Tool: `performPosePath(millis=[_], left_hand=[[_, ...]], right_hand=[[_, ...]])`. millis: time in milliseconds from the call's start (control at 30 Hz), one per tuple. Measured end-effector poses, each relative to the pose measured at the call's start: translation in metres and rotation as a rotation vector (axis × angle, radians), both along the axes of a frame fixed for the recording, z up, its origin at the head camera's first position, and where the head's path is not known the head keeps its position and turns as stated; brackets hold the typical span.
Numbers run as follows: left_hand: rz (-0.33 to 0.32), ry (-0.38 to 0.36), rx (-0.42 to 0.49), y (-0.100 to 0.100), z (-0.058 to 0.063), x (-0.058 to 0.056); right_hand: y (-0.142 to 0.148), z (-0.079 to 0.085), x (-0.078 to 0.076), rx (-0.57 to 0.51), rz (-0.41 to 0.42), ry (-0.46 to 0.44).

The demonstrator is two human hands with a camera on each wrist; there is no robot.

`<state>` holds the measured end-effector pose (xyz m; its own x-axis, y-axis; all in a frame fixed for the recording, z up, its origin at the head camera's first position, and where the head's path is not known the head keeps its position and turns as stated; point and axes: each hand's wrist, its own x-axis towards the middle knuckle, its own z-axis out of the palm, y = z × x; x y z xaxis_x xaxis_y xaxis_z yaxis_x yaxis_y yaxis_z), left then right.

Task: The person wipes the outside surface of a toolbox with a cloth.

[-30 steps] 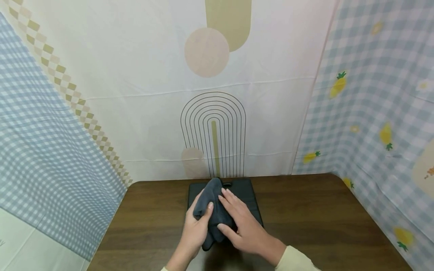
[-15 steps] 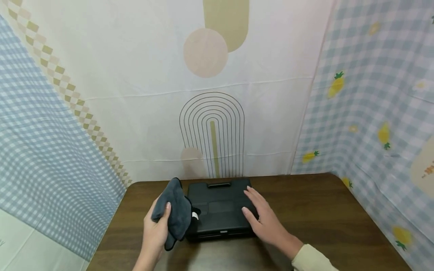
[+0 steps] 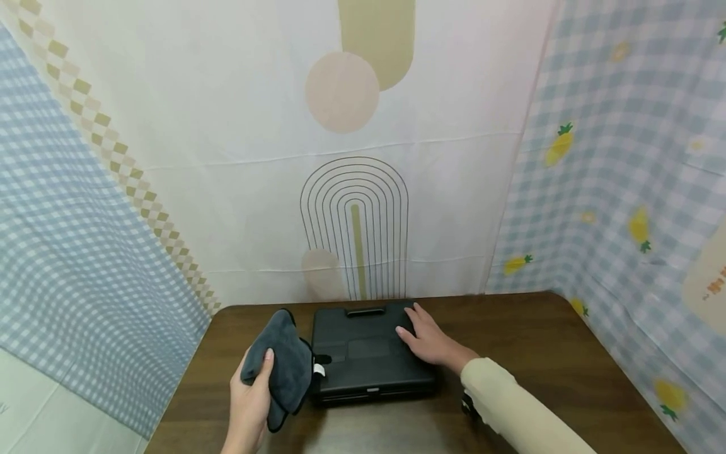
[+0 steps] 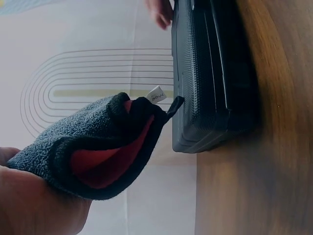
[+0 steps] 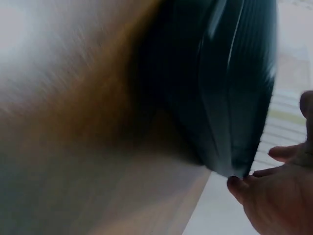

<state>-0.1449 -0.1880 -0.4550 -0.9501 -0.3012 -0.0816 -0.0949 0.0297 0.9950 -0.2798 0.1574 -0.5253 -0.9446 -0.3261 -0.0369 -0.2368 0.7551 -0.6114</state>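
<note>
My left hand [image 3: 249, 394] grips a folded grey cloth [image 3: 290, 369] with black edging, thumb on top, at the left of a black plastic case [image 3: 371, 369]. In the left wrist view the cloth [image 4: 83, 127] shows a red inner side, a white tag [image 4: 156, 95] and a black loop that overlaps the case. The case lies closed on the table, handle [image 3: 365, 311] at the back and a small latch at the front. My right hand [image 3: 429, 338] is at the case's back right corner, fingers extended over its lid. In the right wrist view its fingertips come right at the case's edge.
The case stands on a brown wooden table [image 3: 510, 353] near its back edge. Behind hangs a white patterned cloth [image 3: 255, 221]; blue checked cloths hang at the left [image 3: 102, 252] and right [image 3: 612, 157].
Both hands were together on the grey cloth over the case. They parted: the left took the cloth leftward, and the right moved right, then to the case's back corner.
</note>
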Motion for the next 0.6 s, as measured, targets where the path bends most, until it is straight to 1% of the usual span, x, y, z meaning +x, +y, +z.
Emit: performPosePath(millis=[133,267,333,500,600], left_hand=[[0.009,0.002,-0.008,0.000,0.000,0.000],[0.012,0.005,0.000,-0.002,-0.001,0.001],[0.017,0.006,0.010,-0.002,-0.001,0.002],[0.033,-0.004,0.005,-0.003,-0.003,0.003],[0.050,-0.004,-0.002,-0.004,-0.004,0.003]], right_hand=[[-0.002,-0.004,-0.021,0.097,0.007,-0.010],[-0.007,-0.006,-0.038,0.125,-0.001,-0.025],[-0.010,-0.008,-0.043,0.120,-0.007,-0.038],[-0.017,-0.018,-0.049,0.089,-0.033,-0.004],[-0.019,-0.023,-0.049,0.084,-0.050,0.030]])
